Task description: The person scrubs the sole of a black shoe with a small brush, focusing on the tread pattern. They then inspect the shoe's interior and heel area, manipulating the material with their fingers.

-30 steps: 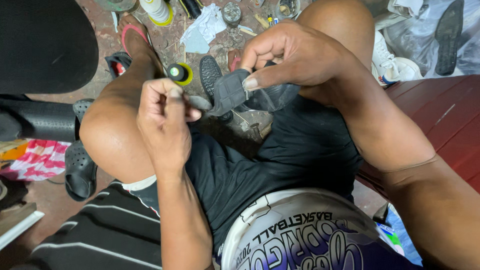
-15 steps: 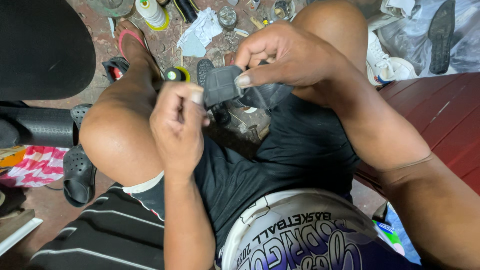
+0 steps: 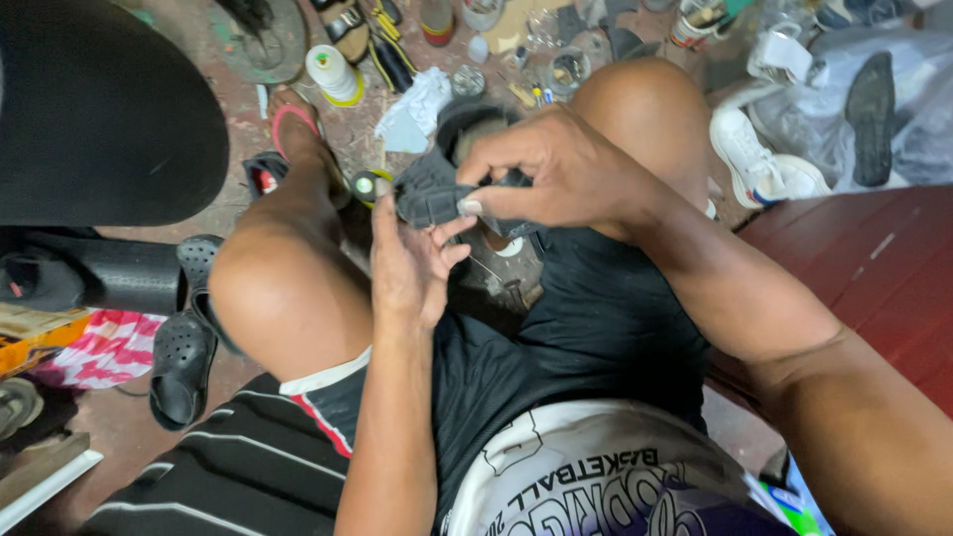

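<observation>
The right hand (image 3: pixel 566 169) is pinching a dark grey shoe piece (image 3: pixel 429 194). The left hand (image 3: pixel 412 263) is lying half open, fingertips touching its underside, holding nothing.

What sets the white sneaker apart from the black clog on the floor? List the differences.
The white sneaker lies at the right, beyond the knee; the black clog lies at the left beside the thigh. The sneaker is white and closed, with a coloured trace at the heel; the clog is black all over and dotted with holes. Both rest on the floor, untouched by either hand.
</observation>
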